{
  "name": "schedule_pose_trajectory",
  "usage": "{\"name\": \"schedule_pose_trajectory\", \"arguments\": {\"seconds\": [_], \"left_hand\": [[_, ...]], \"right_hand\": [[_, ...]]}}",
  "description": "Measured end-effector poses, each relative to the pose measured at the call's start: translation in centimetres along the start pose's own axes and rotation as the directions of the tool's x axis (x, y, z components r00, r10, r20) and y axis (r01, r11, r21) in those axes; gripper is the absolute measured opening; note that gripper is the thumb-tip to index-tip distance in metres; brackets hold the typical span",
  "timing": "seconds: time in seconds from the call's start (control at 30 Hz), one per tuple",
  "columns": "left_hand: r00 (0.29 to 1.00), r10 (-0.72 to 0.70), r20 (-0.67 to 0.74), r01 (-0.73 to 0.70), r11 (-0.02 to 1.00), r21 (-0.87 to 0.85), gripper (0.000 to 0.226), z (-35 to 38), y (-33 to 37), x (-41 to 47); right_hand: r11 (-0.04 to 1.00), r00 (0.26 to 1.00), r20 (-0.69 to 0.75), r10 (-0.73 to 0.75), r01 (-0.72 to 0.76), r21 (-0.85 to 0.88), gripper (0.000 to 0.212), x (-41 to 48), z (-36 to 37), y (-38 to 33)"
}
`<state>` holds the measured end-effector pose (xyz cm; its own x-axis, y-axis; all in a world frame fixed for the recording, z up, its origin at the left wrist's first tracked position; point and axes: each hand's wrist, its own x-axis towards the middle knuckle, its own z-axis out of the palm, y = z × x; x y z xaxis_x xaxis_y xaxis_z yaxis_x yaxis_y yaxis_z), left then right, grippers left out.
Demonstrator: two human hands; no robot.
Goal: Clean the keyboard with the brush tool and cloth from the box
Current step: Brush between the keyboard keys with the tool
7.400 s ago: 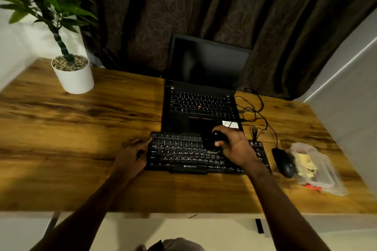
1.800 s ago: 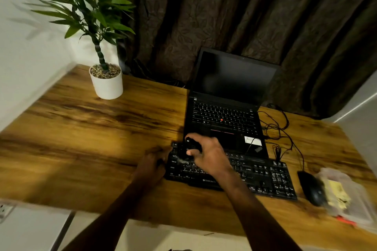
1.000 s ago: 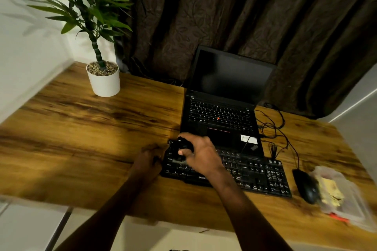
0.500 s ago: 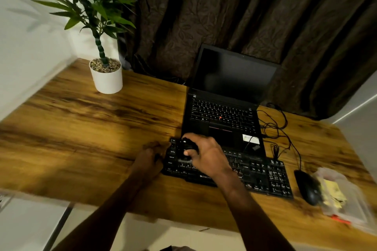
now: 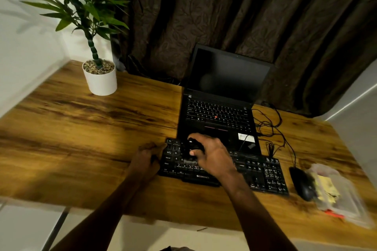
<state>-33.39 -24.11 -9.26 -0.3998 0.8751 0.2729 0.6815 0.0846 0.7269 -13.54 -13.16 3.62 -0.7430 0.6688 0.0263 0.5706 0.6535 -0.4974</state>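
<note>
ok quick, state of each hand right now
Left hand: at the black desktop keyboard's left end, grip cannot be told.
Right hand: holding the small black brush tool.

Black keyboard [image 5: 263,175] with white legends and a ZEBRONICS mark on the near edge: flat on the table [image 5: 81,138], skewed so the right end sits nearer. Left end met by the left hand [image 5: 145,160], grip unclear through blur. Small black brush tool [image 5: 194,145] gripped in the curled fingers of the right hand [image 5: 212,157], over the left part of the keys, pale blurred tip down at the key tops. Clear plastic box [image 5: 346,199] at the table's right end, well apart from the brush tool, blurred. Yellow cloth [image 5: 326,186] lying inside.
</note>
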Motion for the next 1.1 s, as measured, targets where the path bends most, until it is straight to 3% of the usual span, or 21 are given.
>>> {"name": "schedule_pose_trajectory", "arguments": {"seconds": [0.13,0.27,0.43,0.63,0.93,1.1], "left_hand": [[1.000,0.008,0.023,-0.008,1.000,0.011,0.057,-0.1,0.4,-0.1],[0.997,-0.029,0.076,0.028,1.000,0.012,0.062,-0.3,0.0,-0.2],[0.999,0.001,0.043,0.000,1.000,-0.020,0.062,-0.3,0.4,0.0],[0.997,-0.022,0.077,0.023,1.000,-0.004,0.060,-0.3,-0.3,-0.1],[0.997,0.024,0.076,-0.023,1.000,-0.018,0.061,-0.4,0.1,-0.1],[0.995,-0.027,0.092,0.025,1.000,0.018,0.060,0.0,-0.3,0.0]], "right_hand": [[0.998,0.999,0.021,-0.028,0.027,0.064,0.041,0.5,1.0,-1.5],[0.999,0.999,0.016,0.045,-0.045,0.030,0.046,-0.2,-0.2,0.5],[0.992,0.993,0.005,0.122,-0.122,0.011,0.044,-1.9,-1.7,2.4],[0.990,0.998,-0.007,0.069,-0.068,0.120,0.045,-0.6,0.3,-0.1],[0.989,0.989,-0.025,0.148,-0.147,0.020,0.047,-2.0,-2.2,3.6],[0.990,0.993,-0.038,0.114,-0.110,0.085,0.045,-1.4,-0.9,2.4]]}}
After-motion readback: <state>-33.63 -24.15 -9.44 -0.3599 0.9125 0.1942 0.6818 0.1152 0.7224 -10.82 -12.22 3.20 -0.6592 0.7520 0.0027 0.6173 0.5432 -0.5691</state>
